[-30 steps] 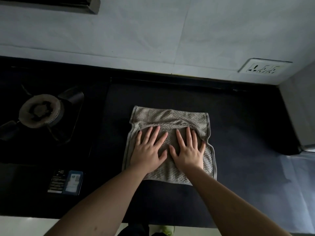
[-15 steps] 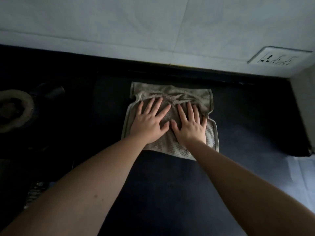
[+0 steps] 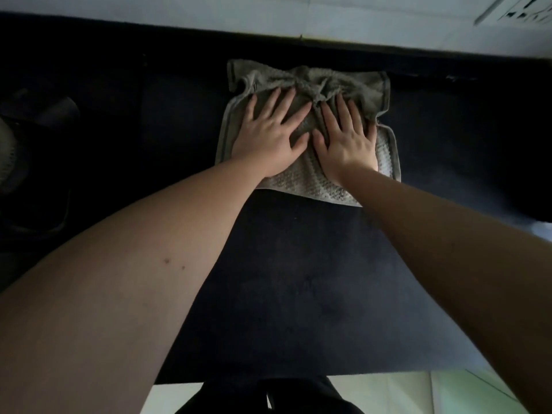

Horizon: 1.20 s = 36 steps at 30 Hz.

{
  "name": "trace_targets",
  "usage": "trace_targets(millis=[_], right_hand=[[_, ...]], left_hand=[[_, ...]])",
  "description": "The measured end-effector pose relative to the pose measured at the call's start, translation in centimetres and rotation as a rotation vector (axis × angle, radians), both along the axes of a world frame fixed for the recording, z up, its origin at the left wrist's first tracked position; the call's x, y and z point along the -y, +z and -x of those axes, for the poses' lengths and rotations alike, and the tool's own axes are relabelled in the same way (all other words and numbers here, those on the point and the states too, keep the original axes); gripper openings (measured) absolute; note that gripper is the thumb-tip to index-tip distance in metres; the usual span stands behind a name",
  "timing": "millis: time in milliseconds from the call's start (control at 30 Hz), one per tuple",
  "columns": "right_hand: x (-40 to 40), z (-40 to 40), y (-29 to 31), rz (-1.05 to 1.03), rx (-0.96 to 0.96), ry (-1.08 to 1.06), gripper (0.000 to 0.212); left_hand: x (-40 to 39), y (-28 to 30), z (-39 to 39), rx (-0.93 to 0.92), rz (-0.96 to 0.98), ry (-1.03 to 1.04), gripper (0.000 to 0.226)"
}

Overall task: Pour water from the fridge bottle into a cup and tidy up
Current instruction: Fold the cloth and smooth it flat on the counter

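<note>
While the grey cloth (image 3: 310, 174) lies on the dark table (image 3: 298, 279), it is pressed flat by both hands. Fingers are spread straight on the left hand (image 3: 268, 138) and right hand (image 3: 346, 144); nothing is gripped.

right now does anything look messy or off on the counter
Only the cloth: its far edge is bunched into wrinkles ahead of the fingertips of the left hand and right hand, which press flat on it. No spill shows on the dark counter.

The cloth (image 3: 307, 177) lies on the counter (image 3: 298, 279), near the wall (image 3: 209, 16) behind.
</note>
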State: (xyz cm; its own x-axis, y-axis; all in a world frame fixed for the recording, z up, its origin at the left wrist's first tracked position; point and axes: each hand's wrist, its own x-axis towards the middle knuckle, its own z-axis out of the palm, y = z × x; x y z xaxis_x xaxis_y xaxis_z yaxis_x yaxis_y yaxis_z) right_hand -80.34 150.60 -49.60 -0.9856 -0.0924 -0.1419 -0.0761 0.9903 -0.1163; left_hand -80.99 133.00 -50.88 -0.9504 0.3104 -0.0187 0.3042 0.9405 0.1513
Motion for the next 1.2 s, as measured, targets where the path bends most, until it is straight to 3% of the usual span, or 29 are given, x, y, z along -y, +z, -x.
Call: trace_targets(millis=[300,867,1100,1200], right_hand=[[0.1,-1.1,0.0,-0.01,0.036,-0.021,0.067],[0.2,-17.0,0.6,-0.027,0.039,0.031,0.07],[-0.2,-23.1,1.1,0.01,0.105,0.056,0.072],[-1.1,-23.5,2.1,0.16,0.101,0.037,0.07]], left_hand=[[0.1,0.8,-2.1,0.078,0.01,0.056,0.06],[1.3,0.9,-19.1,0.078,0.065,0.074,0.068],[1.3,1.2,-25.4,0.12,0.065,0.056,0.069],[1.5,2.2,-25.7,0.193,-0.025,0.066,0.068]])
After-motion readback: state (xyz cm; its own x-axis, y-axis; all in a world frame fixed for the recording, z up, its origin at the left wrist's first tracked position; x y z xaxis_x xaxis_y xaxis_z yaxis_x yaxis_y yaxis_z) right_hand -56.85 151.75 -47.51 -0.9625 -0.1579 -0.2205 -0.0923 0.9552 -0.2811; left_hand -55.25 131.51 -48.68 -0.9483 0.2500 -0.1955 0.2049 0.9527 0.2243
